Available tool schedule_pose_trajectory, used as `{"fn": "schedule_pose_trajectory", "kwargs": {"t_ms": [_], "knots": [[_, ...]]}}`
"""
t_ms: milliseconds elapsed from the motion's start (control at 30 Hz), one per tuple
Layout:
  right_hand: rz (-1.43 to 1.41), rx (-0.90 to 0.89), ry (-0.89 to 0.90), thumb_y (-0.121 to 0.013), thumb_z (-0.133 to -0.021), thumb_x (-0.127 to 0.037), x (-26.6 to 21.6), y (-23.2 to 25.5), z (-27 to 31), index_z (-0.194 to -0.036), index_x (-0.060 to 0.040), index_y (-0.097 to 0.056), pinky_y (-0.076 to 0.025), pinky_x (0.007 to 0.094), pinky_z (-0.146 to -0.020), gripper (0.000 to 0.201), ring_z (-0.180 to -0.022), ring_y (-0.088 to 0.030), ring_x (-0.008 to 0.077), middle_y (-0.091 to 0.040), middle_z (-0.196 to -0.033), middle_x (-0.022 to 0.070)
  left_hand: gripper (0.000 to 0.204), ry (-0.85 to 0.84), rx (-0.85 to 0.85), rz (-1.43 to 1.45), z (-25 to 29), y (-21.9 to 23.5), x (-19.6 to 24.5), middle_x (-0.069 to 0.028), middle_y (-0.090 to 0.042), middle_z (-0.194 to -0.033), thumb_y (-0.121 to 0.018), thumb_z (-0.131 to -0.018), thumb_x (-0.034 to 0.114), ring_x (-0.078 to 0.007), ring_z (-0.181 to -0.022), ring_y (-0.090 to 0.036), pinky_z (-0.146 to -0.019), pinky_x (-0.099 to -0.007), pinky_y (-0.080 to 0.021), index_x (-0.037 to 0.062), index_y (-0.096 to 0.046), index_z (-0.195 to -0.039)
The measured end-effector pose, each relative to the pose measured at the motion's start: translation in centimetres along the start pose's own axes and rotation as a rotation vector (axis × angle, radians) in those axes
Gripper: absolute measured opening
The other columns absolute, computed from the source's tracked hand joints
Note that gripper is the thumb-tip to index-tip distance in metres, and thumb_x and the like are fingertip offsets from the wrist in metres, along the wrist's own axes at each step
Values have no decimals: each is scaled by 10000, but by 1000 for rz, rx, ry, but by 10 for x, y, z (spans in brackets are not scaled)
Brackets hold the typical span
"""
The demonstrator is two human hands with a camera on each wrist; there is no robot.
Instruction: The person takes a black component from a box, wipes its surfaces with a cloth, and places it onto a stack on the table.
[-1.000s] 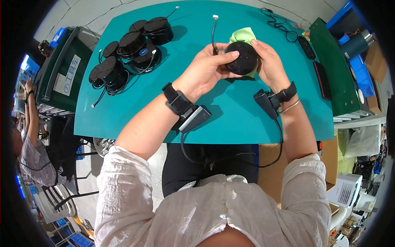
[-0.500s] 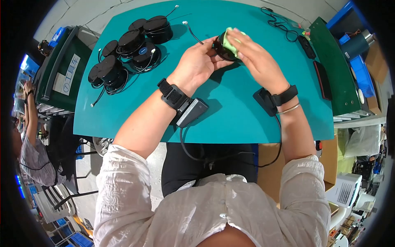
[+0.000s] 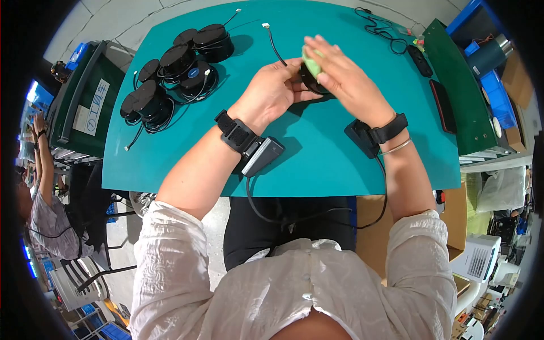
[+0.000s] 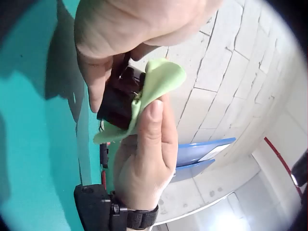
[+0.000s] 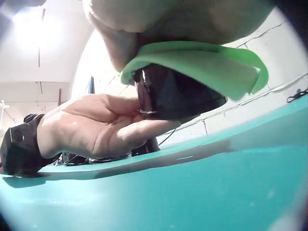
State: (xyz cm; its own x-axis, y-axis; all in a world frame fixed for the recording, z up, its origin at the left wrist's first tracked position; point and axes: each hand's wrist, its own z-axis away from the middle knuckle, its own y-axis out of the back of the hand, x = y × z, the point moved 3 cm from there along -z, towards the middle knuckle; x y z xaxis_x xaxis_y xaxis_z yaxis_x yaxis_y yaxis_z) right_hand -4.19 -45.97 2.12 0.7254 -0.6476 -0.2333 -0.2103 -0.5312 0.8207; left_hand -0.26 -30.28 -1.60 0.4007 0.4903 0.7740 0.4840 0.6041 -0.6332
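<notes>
My left hand (image 3: 269, 90) grips a round black device (image 5: 178, 94) by its side, fingers curled around it above the green table. A black cable (image 3: 276, 48) with a white plug rises from it, past the left fingers. Over the device's face lies a light green cloth (image 4: 161, 79), folded and bent at its edges. With fingers straight and together, my right hand (image 3: 351, 82) presses this cloth against the face, its thumb along the cloth in the left wrist view. From above, the right hand hides most of cloth and device.
Several similar black devices (image 3: 175, 58) with cables stand at the table's left. On the right lie a coiled black cable (image 3: 385, 37), a black power strip (image 3: 419, 60) and a dark red-edged phone-like slab (image 3: 442, 106). Green cabinets flank the table (image 3: 317, 164); a person (image 3: 48, 209) is far left.
The black device has turned from facing up to standing on edge. My right hand has moved left over it, bringing the cloth from behind onto its face. The cable has swung left.
</notes>
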Motion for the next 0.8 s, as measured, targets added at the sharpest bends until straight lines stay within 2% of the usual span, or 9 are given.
{"fn": "schedule_pose_trajectory", "kwargs": {"t_ms": [100,167,200,300,500,633,667,733,800], "knots": [[-64,188,-138,-404,-1017,-366,15,2,7,-1342,-24,-480,-374,366,-1054,477,-1271,-480,288,-511,-1357,155,333,46,-36,-46,-1,-1,-2,-176,-576,-1200,-354,-1040,216,-284,-1081,-603,-930,-466,-526,-24,-512,-1207],[-482,129,-663,-433,-1007,-395,28,5,14,-1265,-1,-526,-469,349,-921,480,-1015,-619,239,-639,-1138,123,335,17,-14,-52,0,-3,2,-166,-584,-1194,-355,-1040,213,-275,-1079,-605,-927,-464,-525,-16,-510,-1229],[-636,227,-679,-459,-996,-431,29,1,14,-1189,-3,-567,-502,318,-795,482,-825,-619,155,-664,-955,59,339,-12,8,-57,1,-3,4,-156,-592,-1189,-356,-1040,209,-265,-1077,-608,-924,-462,-524,-8,-507,-1251],[-1223,195,-879,-465,-994,-441,22,-9,15,-1170,-4,-578,-492,292,-787,484,-842,-612,136,-650,-966,40,330,-58,22,-91,-1,5,13,-138,-599,-1185,-353,-1041,201,-247,-1078,-609,-910,-451,-526,2,-515,-1249],[-948,113,-671,-685,-886,-312,9,-17,9,-1229,-8,-516,-482,309,-829,488,-945,-605,162,-627,-1046,66,365,-43,212,-115,-1,9,14,-153,-570,-1188,-372,-1039,256,-250,-1082,-583,-951,-444,-498,-29,-499,-1227],[-288,156,-483,-704,-822,-220,1,-6,7,-1211,-29,-517,-511,366,-771,473,-930,-632,296,-628,-1047,172,452,93,225,145,0,-2,13,-140,-564,-1093,-437,-1015,351,-271,-1089,-559,-978,-429,-482,-59,-475,-1201],[-298,187,-484,-697,-818,-195,1,-3,8,-1215,-41,-522,-501,375,-829,460,-995,-618,308,-625,-1093,157,438,120,41,200,5,-11,16,-119,-563,-1058,-481,-997,372,-251,-1049,-574,-967,-405,-489,-40,-510,-1143],[-307,212,-478,-689,-815,-170,-2,3,3,-1220,-52,-528,-490,385,-887,451,-1059,-604,320,-622,-1139,143,403,54,32,198,4,-13,15,-109,-572,-1058,-496,-993,360,-230,-1031,-581,-948,-390,-496,-22,-528,-1117],[-11,158,-27,-668,-821,-138,-21,10,-7,-1186,-64,-573,-397,429,-1042,384,-1226,-517,311,-601,-1233,93,315,-10,-12,199,2,-9,14,-117,-582,-1080,-561,-971,270,-199,-964,-597,-953,-378,-499,-26,-549,-1076]]}}
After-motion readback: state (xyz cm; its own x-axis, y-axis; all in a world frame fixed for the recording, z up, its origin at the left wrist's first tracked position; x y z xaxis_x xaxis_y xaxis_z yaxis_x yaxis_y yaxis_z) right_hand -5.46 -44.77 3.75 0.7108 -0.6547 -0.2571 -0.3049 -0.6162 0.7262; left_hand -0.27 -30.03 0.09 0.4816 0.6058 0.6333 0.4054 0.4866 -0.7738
